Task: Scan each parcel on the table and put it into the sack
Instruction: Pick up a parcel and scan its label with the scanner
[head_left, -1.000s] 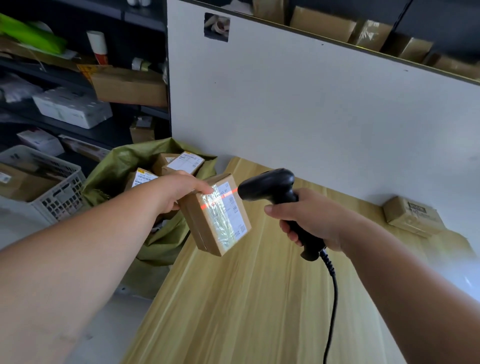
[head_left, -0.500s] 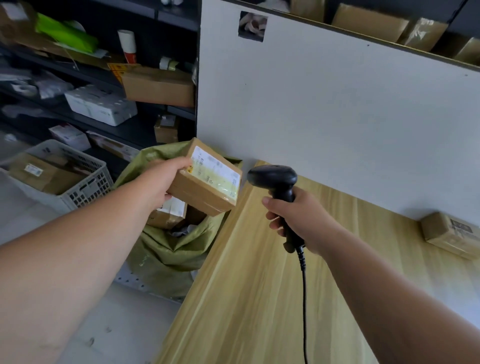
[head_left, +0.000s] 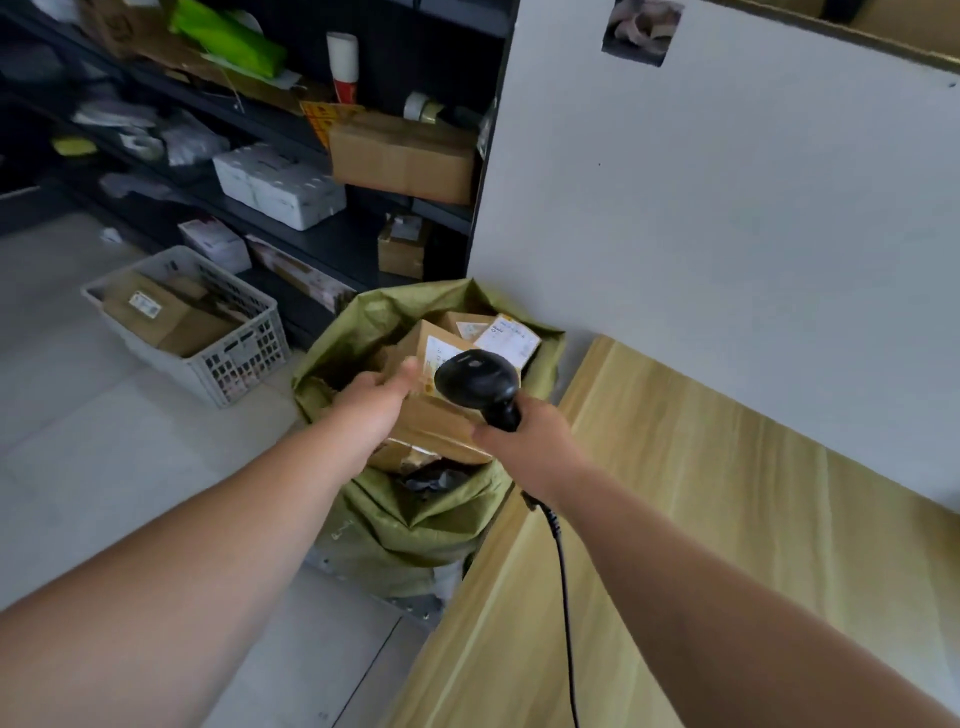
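holding a cardboard parcel over the green sack beside the counter, the left hand grips its near edge, seemingly to drop it in; the right hand clasps the barcode scanner, apparently ready for another parcel.

A white plastic crate of boxes sits on the floor, far left. Dark shelves behind hold a cardboard box.
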